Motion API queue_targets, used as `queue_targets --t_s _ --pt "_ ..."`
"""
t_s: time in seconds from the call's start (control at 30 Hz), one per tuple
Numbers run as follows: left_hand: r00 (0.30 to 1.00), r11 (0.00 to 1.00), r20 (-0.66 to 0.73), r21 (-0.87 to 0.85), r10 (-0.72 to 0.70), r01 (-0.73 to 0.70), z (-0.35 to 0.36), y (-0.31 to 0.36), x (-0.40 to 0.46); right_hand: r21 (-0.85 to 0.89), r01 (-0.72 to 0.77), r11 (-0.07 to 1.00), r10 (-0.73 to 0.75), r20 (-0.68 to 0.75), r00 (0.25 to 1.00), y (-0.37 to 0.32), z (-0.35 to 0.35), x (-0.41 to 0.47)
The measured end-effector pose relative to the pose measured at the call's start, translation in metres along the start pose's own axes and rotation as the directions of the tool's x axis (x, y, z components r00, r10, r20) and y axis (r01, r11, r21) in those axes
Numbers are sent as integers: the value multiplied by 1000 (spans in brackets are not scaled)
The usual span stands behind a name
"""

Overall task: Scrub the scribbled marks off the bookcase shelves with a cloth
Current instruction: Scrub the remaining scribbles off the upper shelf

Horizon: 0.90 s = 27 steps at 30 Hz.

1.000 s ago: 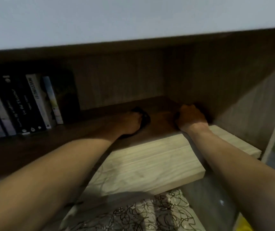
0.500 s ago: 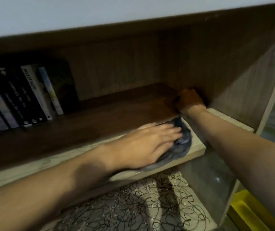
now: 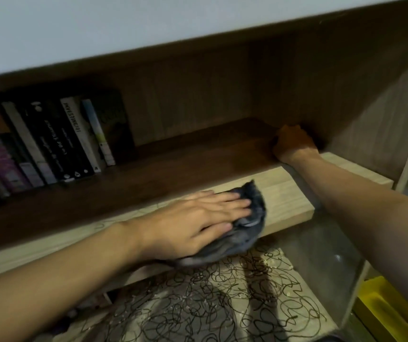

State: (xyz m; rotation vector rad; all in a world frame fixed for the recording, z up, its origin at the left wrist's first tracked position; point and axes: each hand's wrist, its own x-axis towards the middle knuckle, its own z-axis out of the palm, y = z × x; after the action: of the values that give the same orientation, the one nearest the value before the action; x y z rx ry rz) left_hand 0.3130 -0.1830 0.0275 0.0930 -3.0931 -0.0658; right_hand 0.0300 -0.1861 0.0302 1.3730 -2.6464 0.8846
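Note:
A dark grey cloth (image 3: 249, 225) lies on the front edge of the light wood shelf (image 3: 286, 193). My left hand (image 3: 198, 220) presses flat on it with straight fingers, and part of the cloth hangs over the edge. Faint scribbled lines (image 3: 114, 222) show on this shelf left of my wrist. Dense black scribbles (image 3: 210, 302) cover the lower shelf below. My right hand (image 3: 293, 144) rests in the shadowed back right corner of the shelf against the side panel; its fingers are hidden in the dark.
A row of upright books (image 3: 49, 144) fills the left back of the shelf. The bookcase's side panel (image 3: 383, 134) closes off the right. A yellow object (image 3: 385, 312) lies on the floor at the lower right.
My left hand has slid the cloth from the dark back of the shelf forward to the lit front edge. My right hand stays in the corner.

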Motion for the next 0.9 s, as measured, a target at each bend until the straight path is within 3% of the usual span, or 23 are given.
queue_targets --t_s 0.1,0.2,0.27,0.37,0.47,0.53,0.63,0.7,0.8,0.83,0.9 --pt "987 982 -28 104 -159 161 1 -9 10 -5 -12 1000 12 -14 1000 0 0 -1" --pt "919 920 -51 12 -390 392 5 -11 79 9 -7 1000 7 14 1000 -2 -5 -3" --pt "879 883 -100 -8 -467 468 4 -6 110 37 -14 999 11 65 998 -3 -9 -9" --pt "936 927 -108 141 -334 347 7 24 93 29 15 999 -19 139 990 -4 -13 -19" --pt "967 966 -158 135 -200 221 20 43 52 -26 70 997 -64 181 981 4 -12 -26" --pt "944 938 -102 116 -315 326 14 24 60 -42 79 996 -67 233 970 22 -6 -22" --pt "862 862 -41 28 -505 506 -1 2 106 -48 52 998 -42 195 980 28 -25 -38" --pt "885 884 -87 60 -458 463 3 10 121 -71 14 997 -3 155 988 25 -33 -44" --pt "959 965 -160 78 -234 249 16 23 109 -99 35 994 -24 114 993 24 -33 -36" --pt "966 974 -148 50 -214 223 18 17 103 -104 52 993 -40 112 993 26 -32 -35" --pt "942 950 -141 21 -305 310 12 -16 106 -109 89 990 -79 98 992 32 -28 -28"
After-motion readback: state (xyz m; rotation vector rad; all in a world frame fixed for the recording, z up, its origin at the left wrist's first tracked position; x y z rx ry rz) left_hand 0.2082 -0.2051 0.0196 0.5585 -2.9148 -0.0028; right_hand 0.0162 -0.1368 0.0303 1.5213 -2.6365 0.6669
